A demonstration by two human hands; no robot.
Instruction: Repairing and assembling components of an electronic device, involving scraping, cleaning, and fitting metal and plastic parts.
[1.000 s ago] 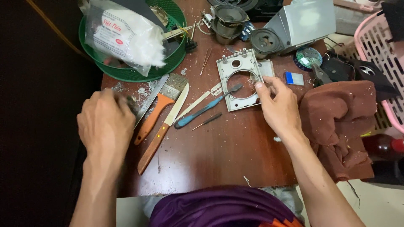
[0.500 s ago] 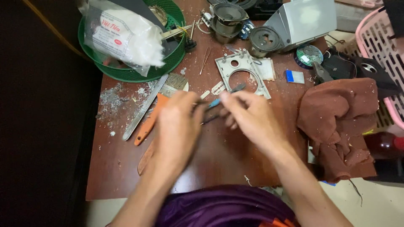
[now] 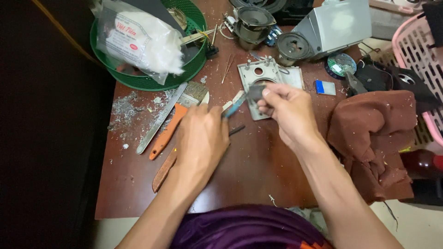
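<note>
1. The left hand (image 3: 203,138) has its grip closed around the handle of a blue-handled screwdriver (image 3: 235,107), with only the handle's upper end showing past the fingers. The hand hides how firmly it is held, so the tool could twist or slide in the palm under force.

2. The right hand (image 3: 288,113) pinches a small dark grey part (image 3: 255,93) between thumb and fingertips, lifted just above the surface. It is a fingertip hold on a small piece, so a sideways push from the tool could flick the part out.

3. The screwdriver's working end points toward the right hand's fingers, and the two hands are close together. A slip off the part would likely drive the tip into a finger.

4. Directly below the pinched part lies a grey metal plate (image 3: 258,76) with a round hole. A dropped part could bounce off it, or roll away among the debris.

5. By the left wrist lie an orange-handled brush (image 3: 173,122), a long metal file (image 3: 159,120) and a wooden-handled knife (image 3: 164,170). A jerk of the elbow could knock them along the brown surface (image 3: 258,170), and the knife lies near the front edge.

6. Metal shavings (image 3: 124,110) are scattered at the left; a small part landing there would be hard to find.
</note>
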